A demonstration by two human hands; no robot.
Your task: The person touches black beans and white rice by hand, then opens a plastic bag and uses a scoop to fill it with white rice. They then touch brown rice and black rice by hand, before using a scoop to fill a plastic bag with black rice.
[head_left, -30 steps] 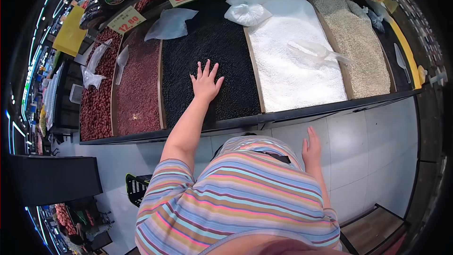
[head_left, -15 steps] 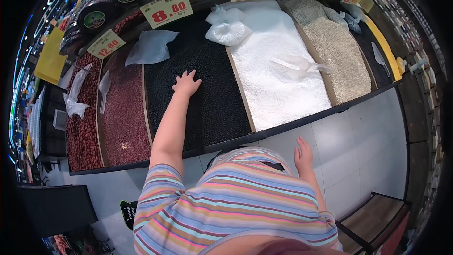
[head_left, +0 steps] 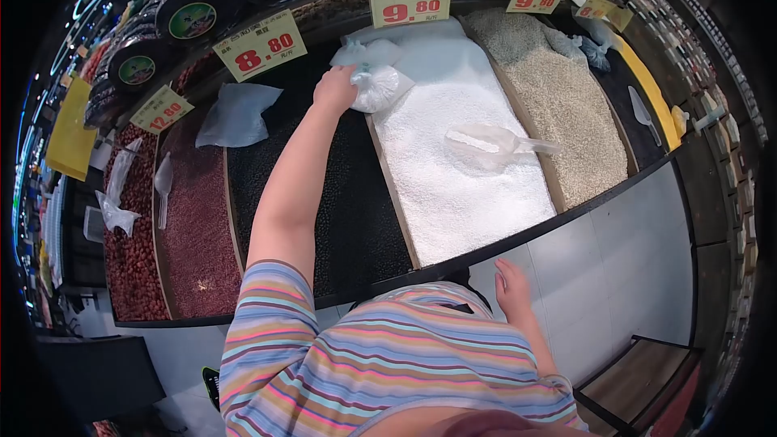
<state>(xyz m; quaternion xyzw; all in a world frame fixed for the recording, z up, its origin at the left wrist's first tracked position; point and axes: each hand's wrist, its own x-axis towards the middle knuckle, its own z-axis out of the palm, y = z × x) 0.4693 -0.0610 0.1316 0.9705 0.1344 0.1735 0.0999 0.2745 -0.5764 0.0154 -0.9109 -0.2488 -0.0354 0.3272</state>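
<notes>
My left hand (head_left: pixel 334 89) reaches across the bin of black beans (head_left: pixel 344 210), its fingers curled against a knotted clear plastic bag (head_left: pixel 379 89) filled with white grains. This bag lies across the divider between the black beans and a bin of small white grains (head_left: pixel 453 210); another plastic bag (head_left: pixel 364 50) sits just behind it. The fingertips are partly hidden at the bag's knot. Low beside my body, my right hand (head_left: pixel 513 290) hangs above the floor with its fingers loosely extended and nothing in it.
A clear scoop (head_left: pixel 486 144) lies on the white grains. Further bins hold beige grains (head_left: pixel 566 105), small reddish beans (head_left: pixel 198 226) and larger red beans (head_left: pixel 133 267). Price signs (head_left: pixel 411 2) stand along the back. A flat plastic bag (head_left: pixel 236 117) lies at the left.
My left hand has moved from above the black beans, fingers spread, up and forward to the knotted bag, where its fingers curl in. The view has shifted slightly; my right hand still hangs low.
</notes>
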